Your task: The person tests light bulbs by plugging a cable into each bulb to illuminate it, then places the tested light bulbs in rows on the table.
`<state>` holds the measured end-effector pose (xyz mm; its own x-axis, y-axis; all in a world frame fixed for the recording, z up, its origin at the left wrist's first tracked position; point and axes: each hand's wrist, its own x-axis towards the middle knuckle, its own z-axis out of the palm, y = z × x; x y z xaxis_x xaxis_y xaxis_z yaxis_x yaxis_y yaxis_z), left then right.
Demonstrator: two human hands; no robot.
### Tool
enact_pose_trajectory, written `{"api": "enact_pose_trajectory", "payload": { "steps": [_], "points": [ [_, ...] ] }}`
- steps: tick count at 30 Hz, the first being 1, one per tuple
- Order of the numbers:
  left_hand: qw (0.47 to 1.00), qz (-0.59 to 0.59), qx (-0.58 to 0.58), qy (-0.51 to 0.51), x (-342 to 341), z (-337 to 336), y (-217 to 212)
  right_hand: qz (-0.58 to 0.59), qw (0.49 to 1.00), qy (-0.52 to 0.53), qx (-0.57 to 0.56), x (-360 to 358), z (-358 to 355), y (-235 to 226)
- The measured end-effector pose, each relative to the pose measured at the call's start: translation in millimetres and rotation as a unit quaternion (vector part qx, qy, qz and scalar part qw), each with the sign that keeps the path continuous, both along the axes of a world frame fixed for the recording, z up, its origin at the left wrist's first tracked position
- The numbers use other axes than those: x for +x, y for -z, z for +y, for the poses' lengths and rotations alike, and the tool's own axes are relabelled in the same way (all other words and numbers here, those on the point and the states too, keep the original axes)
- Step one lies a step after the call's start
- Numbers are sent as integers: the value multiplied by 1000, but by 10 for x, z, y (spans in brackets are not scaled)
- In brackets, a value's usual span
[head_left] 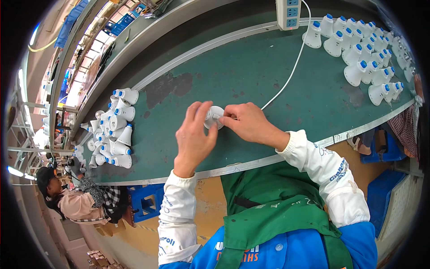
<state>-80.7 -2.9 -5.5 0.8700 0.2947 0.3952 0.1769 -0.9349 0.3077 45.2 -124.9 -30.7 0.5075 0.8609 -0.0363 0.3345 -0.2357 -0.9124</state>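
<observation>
White, smooth, round-rimmed, plastic-looking cup (pixel 217 110), in the head view, is over the middle of the scuffed green worktop (pixel 255 67), between the bare left hand (pixel 195 136) and the bare right hand (pixel 251 124), which close in together and both grip it. Its round face points upward; its long axis I cannot tell.
</observation>
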Motion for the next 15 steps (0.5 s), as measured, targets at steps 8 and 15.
{"api": "enact_pose_trajectory", "payload": {
  "steps": [8, 15],
  "points": [
    [999, 9, -6, -34, 56, -25, 185, -157, 984, 61, 58, -105, -414, 124],
    [998, -5, -37, -49, 97, -65, 186, -300, 936, 124, 140, 5, -1264, 296]
  ]
}}
